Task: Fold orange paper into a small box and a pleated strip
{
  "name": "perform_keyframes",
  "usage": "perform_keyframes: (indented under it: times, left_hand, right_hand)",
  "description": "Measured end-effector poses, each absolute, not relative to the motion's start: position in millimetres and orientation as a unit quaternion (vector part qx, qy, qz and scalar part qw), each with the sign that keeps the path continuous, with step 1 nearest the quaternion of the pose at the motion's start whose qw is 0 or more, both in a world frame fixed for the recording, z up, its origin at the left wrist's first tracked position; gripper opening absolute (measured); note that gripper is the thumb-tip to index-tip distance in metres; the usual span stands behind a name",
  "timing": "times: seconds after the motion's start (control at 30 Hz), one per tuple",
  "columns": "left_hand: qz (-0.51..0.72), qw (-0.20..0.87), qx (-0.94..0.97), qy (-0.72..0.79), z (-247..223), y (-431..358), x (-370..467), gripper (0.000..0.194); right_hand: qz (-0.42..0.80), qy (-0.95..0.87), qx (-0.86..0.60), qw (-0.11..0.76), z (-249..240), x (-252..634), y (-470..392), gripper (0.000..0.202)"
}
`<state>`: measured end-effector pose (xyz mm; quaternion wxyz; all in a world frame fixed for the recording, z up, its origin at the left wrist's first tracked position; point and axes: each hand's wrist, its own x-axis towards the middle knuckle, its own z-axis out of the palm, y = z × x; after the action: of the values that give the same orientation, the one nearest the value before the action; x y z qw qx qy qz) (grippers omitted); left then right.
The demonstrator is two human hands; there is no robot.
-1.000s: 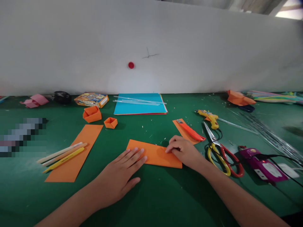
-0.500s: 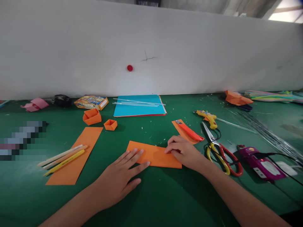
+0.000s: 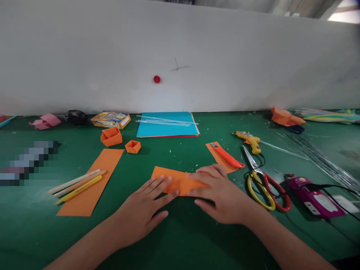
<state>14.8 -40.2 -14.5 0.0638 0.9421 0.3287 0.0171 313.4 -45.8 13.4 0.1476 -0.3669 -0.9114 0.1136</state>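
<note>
Across the view's lower part stretched the green table (image 3: 174,243), with the white board (image 3: 112,56) upright behind it.

At 8 o'clock from the orange paper (image 3: 177,182), the left hand (image 3: 147,206) was open, palm down, its fingers slightly spread on the paper's left part. At 4 o'clock, the right hand (image 3: 219,195) was mostly open, fingers a little bent over the paper's right part. Neither hand had a visible grip on anything. The orange paper itself lay flat on the table, partly hidden beneath them.

At 12 o'clock lay the blue sheet (image 3: 165,131), clear strips across it. At 9 o'clock, 3 slim sticks (image 3: 77,183) lay partly on the orange strip (image 3: 104,165). At 3 o'clock were the scissors (image 3: 254,168), blades apart, and beyond them the purple power block (image 3: 315,197). At 2 o'clock were the yellow glue gun (image 3: 250,139) and, nearer, the red cutter (image 3: 229,156) on orange paper scrap (image 3: 212,150).

At 10 o'clock sat the bigger orange cup (image 3: 111,137), then the smaller orange cup (image 3: 133,147).
</note>
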Motion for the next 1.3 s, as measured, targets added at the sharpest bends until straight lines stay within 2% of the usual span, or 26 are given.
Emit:
perform_keyframes:
  times: [0.17, 0.3, 0.4, 0.53, 0.9, 1.1, 1.3]
  left_hand:
    - [0.036, 0.088, 0.939, 0.33, -17.1, -38.7, 14.9, 0.056]
    - [0.044, 0.098, 0.937, 0.333, -18.4, -38.6, 13.7, 0.048]
    - [0.032, 0.089, 0.938, 0.333, -17.9, -39.0, 13.8, 0.045]
    - [0.023, 0.081, 0.938, 0.338, -16.4, -39.4, 14.5, 0.052]
    - [0.02, 0.077, 0.942, 0.326, -14.1, -40.0, 15.9, 0.056]
    - [0.034, 0.058, 0.943, 0.325, -20.7, -38.9, 12.6, 0.057]
    - [0.024, 0.066, 0.944, 0.323, -16.8, -36.3, 12.9, 0.058]
  right_hand:
    - [0.163, -0.915, -0.348, 0.12, 11.0, 278.6, -68.9, 0.04]
    - [0.193, -0.913, -0.341, 0.117, 2.3, 269.7, -70.8, 0.052]
    - [0.196, -0.908, -0.347, 0.132, -1.6, 272.2, -70.4, 0.053]
    - [0.196, -0.919, -0.317, 0.129, -2.8, 274.4, -73.7, 0.053]
    - [0.216, -0.924, -0.313, 0.039, -3.6, 269.5, -85.5, 0.064]
    - [0.273, -0.912, -0.307, 0.004, 15.0, 283.5, -78.9, 0.072]
    - [0.336, -0.892, -0.301, -0.041, 31.2, 302.5, -70.7, 0.068]
